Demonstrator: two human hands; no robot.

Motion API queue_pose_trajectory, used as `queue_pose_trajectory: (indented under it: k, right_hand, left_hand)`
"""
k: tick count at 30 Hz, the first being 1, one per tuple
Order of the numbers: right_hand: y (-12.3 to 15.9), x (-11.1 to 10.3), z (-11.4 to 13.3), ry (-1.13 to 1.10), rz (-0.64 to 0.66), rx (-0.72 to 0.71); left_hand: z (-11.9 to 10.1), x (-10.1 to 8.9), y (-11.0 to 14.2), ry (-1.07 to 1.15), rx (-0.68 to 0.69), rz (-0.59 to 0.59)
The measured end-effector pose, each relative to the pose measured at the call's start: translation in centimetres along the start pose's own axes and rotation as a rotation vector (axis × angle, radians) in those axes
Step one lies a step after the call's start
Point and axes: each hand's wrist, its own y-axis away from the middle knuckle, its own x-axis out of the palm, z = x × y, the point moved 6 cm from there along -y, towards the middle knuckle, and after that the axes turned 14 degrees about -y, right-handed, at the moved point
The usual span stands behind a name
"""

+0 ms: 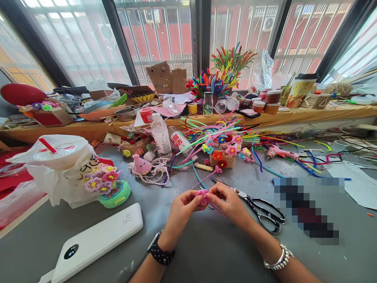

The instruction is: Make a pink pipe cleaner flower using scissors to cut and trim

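1. Closest thing on the counter (203, 255) is a white power bank (103, 241), eight o'clock from the flower; lying flat probably stops it tipping.
2. The pink fuzzy flower (201, 197) is up between both hands, just off centre toward six.
3. Left hand's (182, 206) grip is thumb and finger pinching its left side, likely keeping it steady.
4. Right hand's (226, 199) grip pinches the other side, so it's braced both ways, I reckon.
5. Scissors (252, 203) sit at three, handles toward the right arm, handy to reach.
6. Flower basket (229, 162) stands upright at one, blooms showing.
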Motion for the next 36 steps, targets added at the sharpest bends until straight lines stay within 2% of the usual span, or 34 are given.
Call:
queue_pose_trajectory:
  k: [4, 6, 8, 11, 13, 17, 21, 24, 30, 36]
  right_hand:
    - [0.6, 0.8, -2.2, -0.412, -0.039, 0.375]
    - [1.0, 1.2, -2.4, -0.547, -0.034, 0.465]
    - [1.0, 1.3, -2.1, -0.591, 0.007, 0.468]
    - [0.8, 0.9, -1.3, -0.492, 0.047, 0.363]
    - [0.6, 0.2, -0.6, -0.332, 0.003, 0.238]
    - [0.6, -0.6, 1.8, 0.134, -0.071, -0.124]
    - [1.5, 0.1, 3.3, 0.545, -0.004, -0.479]
    - [2.1, 0.8, 3.1, 0.769, 0.069, -0.644]
    - [2.3, 1.5, 2.6, 0.987, 0.135, -0.804]
    - [1.8, 2.0, 2.0, 0.994, 0.104, -0.744]
  left_hand:
    - [-0.9, -0.1, 0.6, -0.195, 0.163, -0.134]
    - [-1.4, -0.1, 1.0, -0.284, 0.236, -0.188]
    - [-1.7, -0.2, 1.1, -0.292, 0.248, -0.195]
    - [-1.3, 0.1, 0.7, -0.146, 0.125, -0.073]
    - [-0.9, 0.2, 0.5, -0.053, 0.049, -0.011]
    - [-0.4, 0.0, 0.2, 0.02, -0.025, 0.014]
    - [-0.3, 0.1, 0.2, 0.032, -0.053, 0.04]
    - [-0.3, 0.2, 0.3, 0.02, -0.056, 0.051]
    - [0.1, 0.0, 0.1, -0.01, -0.05, 0.02]
    - [-0.3, 0.0, 0.0, -0.107, 0.045, -0.028]
